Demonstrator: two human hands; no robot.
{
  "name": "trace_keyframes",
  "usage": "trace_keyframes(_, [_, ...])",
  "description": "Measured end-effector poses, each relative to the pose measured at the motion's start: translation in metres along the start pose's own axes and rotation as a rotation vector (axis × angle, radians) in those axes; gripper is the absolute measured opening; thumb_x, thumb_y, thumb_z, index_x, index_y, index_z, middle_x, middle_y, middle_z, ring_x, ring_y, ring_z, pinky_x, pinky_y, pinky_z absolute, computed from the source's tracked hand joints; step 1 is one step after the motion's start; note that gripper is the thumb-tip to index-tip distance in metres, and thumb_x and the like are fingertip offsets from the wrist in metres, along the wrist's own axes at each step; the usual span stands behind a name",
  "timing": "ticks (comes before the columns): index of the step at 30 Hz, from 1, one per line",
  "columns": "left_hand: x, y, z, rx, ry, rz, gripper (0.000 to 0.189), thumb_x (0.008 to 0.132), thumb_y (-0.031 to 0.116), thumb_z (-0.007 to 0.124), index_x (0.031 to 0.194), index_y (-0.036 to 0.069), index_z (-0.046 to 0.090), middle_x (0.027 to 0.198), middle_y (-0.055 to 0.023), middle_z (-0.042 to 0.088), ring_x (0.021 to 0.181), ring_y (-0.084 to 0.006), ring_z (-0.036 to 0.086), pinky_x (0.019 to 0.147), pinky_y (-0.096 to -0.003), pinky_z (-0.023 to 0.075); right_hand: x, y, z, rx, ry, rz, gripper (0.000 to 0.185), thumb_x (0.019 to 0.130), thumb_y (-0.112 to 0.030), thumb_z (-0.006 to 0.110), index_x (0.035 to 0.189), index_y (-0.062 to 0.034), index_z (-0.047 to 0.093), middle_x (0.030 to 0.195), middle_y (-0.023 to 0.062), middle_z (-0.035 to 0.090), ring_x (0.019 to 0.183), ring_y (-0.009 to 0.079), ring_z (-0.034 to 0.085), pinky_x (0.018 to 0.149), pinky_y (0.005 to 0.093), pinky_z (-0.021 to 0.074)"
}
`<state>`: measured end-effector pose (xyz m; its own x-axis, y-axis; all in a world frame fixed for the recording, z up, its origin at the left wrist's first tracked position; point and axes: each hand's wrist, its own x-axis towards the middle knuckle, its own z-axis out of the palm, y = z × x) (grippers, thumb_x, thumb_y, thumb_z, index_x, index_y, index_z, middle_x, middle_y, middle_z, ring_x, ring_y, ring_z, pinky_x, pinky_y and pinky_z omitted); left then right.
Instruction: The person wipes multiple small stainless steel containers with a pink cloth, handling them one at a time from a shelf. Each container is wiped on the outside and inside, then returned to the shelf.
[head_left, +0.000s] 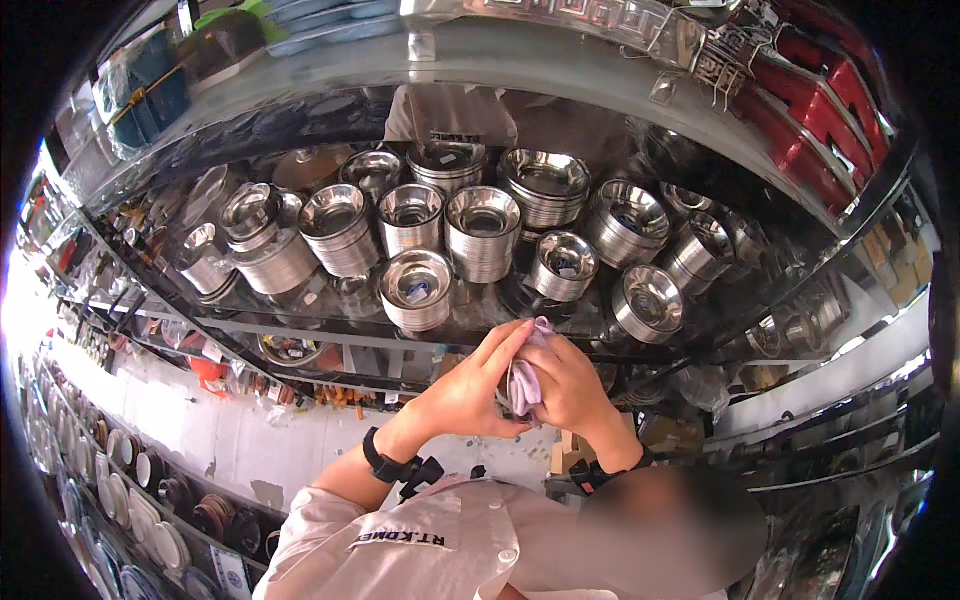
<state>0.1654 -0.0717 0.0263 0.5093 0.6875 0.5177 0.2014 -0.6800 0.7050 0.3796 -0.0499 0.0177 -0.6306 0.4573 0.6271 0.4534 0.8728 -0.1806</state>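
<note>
In front of my chest, my left hand (480, 382) and my right hand (566, 379) come together around a folded light purple cloth (525, 382). My right hand presses the cloth, and my left hand curves round its other side. Whether something lies between the hands under the cloth is hidden. Just beyond them a dark glass shelf (495, 319) carries stacks of round stainless steel bowls. The nearest are a small stack (416, 289) up and left of my hands, another small stack (565, 266) above them, and one (649, 304) to the right.
A glass shelf edge (337, 334) runs close before my hands. Above is another shelf with red boxes (810, 135) at right and blue dishes (330, 22) at left. Stacked plates (172, 544) fill racks at lower left. A cardboard box (574, 454) stands low, beside my right forearm.
</note>
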Motion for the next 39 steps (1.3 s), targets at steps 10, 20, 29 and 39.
trace_keyframes(10, [0.013, -0.012, 0.021, 0.443, -0.149, 0.242, 0.112, 0.058, 0.003, 0.087, 0.159, 0.003, 0.038, 0.156, -0.0211, 0.044, 0.141, -0.0451, 0.048, 0.112, -0.0488, 0.0518, -0.011, 0.007, -0.008, 0.219, -0.568, 0.429, 0.027, 0.072, -0.01, 0.072, 0.099, -0.0055, 0.073, 0.095, 0.0236, 0.073, 0.093, 0.0382, 0.071, 0.077, 0.0494, 0.0569])
trace_keyframes(20, [-0.003, -0.021, 0.018, 0.444, -0.008, 0.317, 0.107, 0.057, -0.004, 0.084, 0.156, 0.005, 0.044, 0.154, -0.0223, 0.046, 0.138, -0.0493, 0.05, 0.11, -0.0539, 0.0526, -0.02, 0.004, 0.007, 1.118, -0.018, 0.873, 0.038, 0.087, 0.001, 0.064, 0.126, -0.0019, 0.063, 0.115, 0.0032, 0.069, 0.105, 0.013, 0.063, 0.093, 0.0315, 0.0524])
trace_keyframes(29, [-0.004, -0.018, -0.008, 0.407, 0.045, 0.208, 0.118, 0.052, 0.001, 0.089, 0.159, 0.006, 0.04, 0.157, -0.0211, 0.045, 0.142, -0.0472, 0.046, 0.116, -0.0546, 0.0462, -0.01, -0.015, 0.006, 0.829, -0.163, 0.513, 0.055, 0.082, -0.001, 0.067, 0.136, 0.001, 0.059, 0.128, 0.0154, 0.067, 0.117, 0.0281, 0.064, 0.103, 0.0395, 0.0498])
trace_keyframes(39, [-0.02, -0.018, -0.044, -0.018, -0.041, -0.072, 0.137, 0.062, 0.017, 0.098, 0.169, 0.0, 0.015, 0.159, -0.0259, 0.038, 0.144, -0.0403, 0.046, 0.119, -0.0432, 0.0413, 0.008, -0.014, 0.031, 0.095, 0.092, 0.11, 0.048, 0.069, -0.007, 0.08, 0.116, -0.0045, 0.07, 0.142, 0.0231, 0.053, 0.132, 0.0455, 0.053, 0.109, 0.0559, 0.0455])
